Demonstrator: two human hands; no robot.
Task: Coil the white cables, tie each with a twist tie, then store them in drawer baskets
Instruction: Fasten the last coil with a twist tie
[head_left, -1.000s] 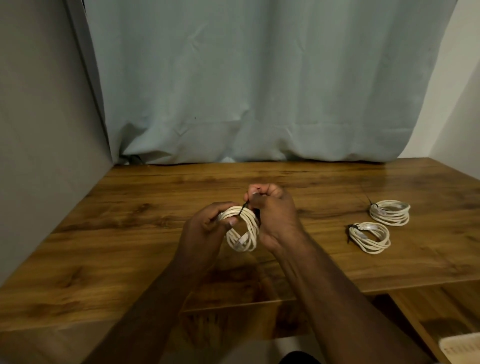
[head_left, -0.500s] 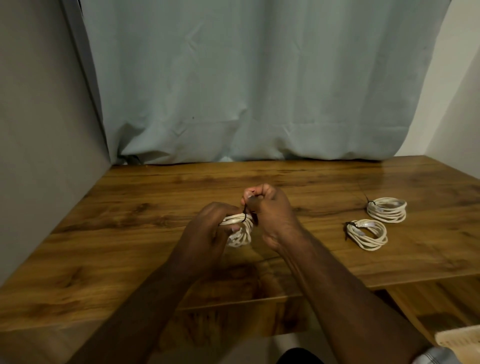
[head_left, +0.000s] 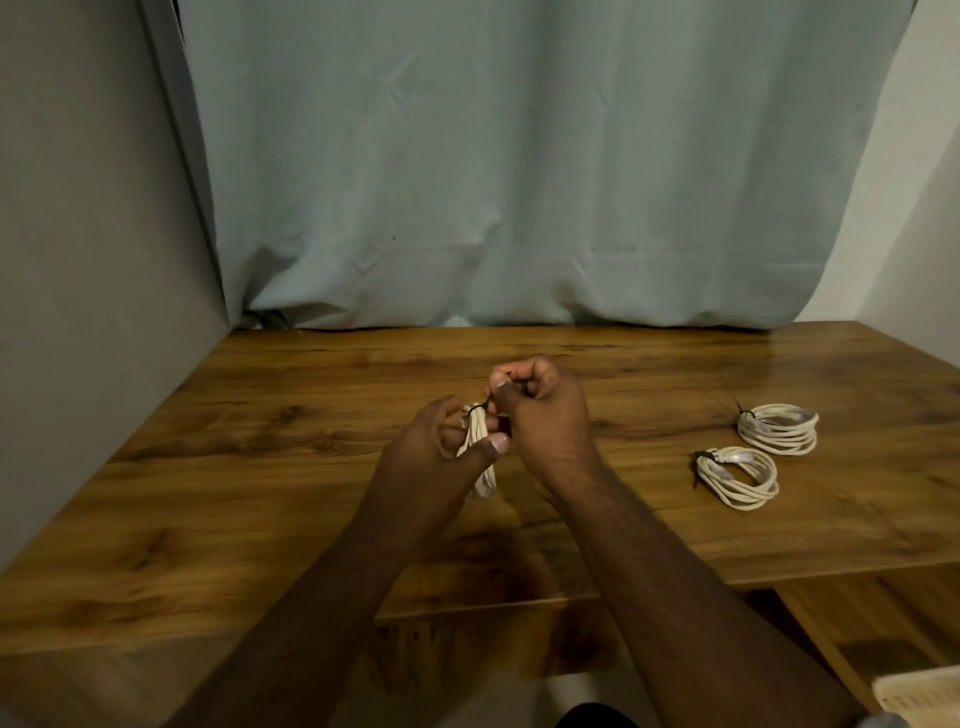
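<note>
My left hand (head_left: 441, 457) grips a coiled white cable (head_left: 480, 447) above the middle of the wooden table (head_left: 260, 467), its thumb pressed across the strands. The coil is turned edge-on and squeezed narrow. A black twist tie (head_left: 479, 409) wraps the top of the coil. My right hand (head_left: 540, 410) pinches the tie's ends between thumb and curled fingers, just above and right of the coil. Two more coiled white cables lie on the table at the right, each with a black tie: a nearer coil (head_left: 737, 477) and a farther coil (head_left: 779, 428).
A pale blue curtain (head_left: 519, 182) hangs behind the table's far edge. A grey wall (head_left: 78, 260) stands along the left side. A lower wooden surface (head_left: 883, 613) shows at the right front, with a white ribbed object (head_left: 919, 696) at the bottom right corner.
The coil has turned from face-on to edge-on in my left hand and is squeezed flatter. My right hand keeps pinching the tie's ends above it. The two coils on the table have not moved.
</note>
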